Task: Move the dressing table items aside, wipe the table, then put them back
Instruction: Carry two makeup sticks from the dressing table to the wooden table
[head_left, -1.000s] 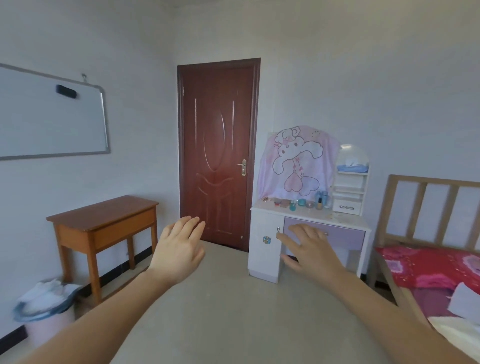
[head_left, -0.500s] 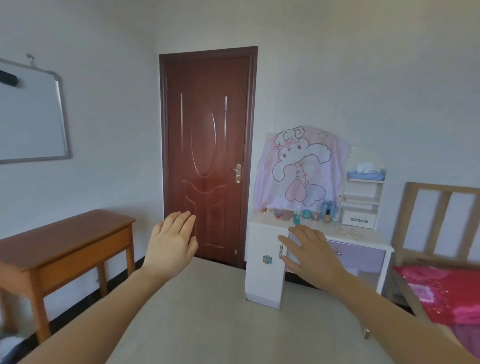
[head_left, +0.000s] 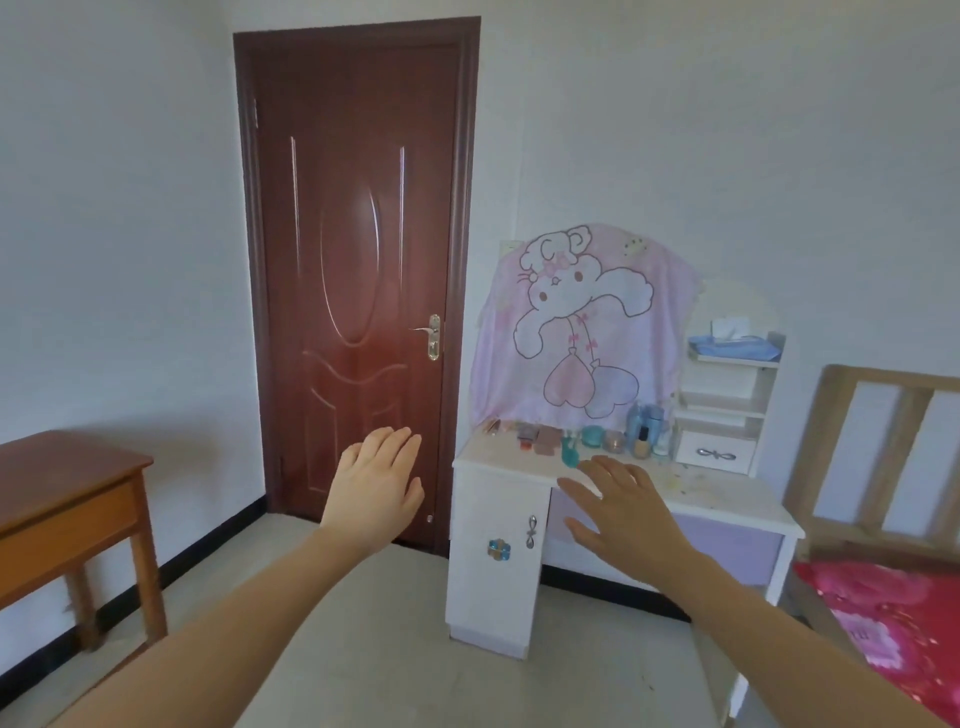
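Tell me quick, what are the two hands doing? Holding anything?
Left hand: open, fingers straight, holding nothing.
Right hand: open, fingers spread, holding nothing, raised in front of the dressing table.

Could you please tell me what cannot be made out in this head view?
- Head view: the jars and bottles on the dressing table are too small and blurred to identify.
- What stands behind the pink cartoon cloth is covered by it.
- The right hand hides part of the dressing table's front edge.
- The brown side table is cut off by the left edge, the bed by the right edge.
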